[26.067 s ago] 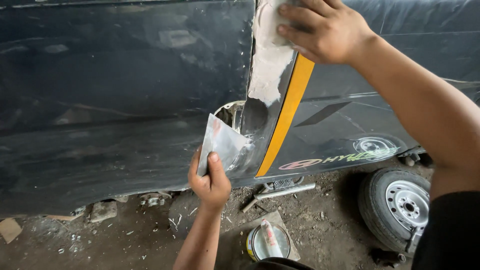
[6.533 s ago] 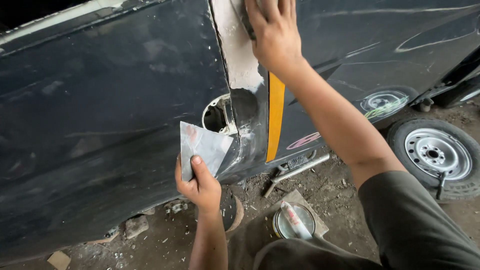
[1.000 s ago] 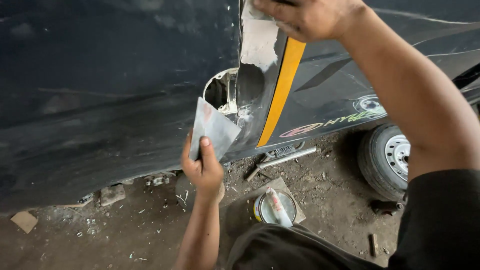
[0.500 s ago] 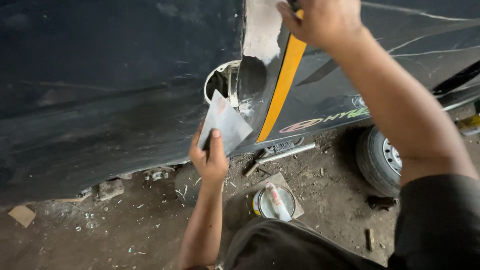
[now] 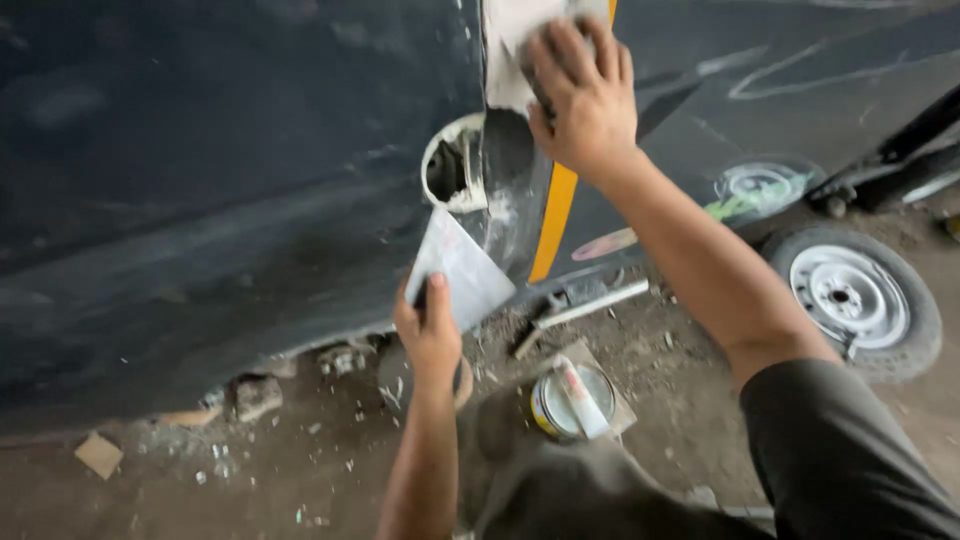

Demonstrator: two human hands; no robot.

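A dark car body panel (image 5: 220, 180) fills most of the view, standing upright over a dirt floor (image 5: 200, 470). A tall strip of pale body filler (image 5: 505, 50) runs up and down along the panel's seam, beside a yellow stripe (image 5: 555, 225). Below the filler is a round hole in the panel (image 5: 450, 172). A loose car wheel (image 5: 855, 298) lies on the floor toward the right edge of the view. An open tin of filler (image 5: 572, 402) sits on the floor below the panel.

The right hand (image 5: 585, 100) is raised, fingers spread flat and pressed against the filler strip, over something pale I cannot make out. The left hand (image 5: 430, 335) is lower and to the left, closed on a flat metal spreader (image 5: 458, 268) whose blade points up toward the hole. The right hand is the one on the filler; its long axis runs vertically.
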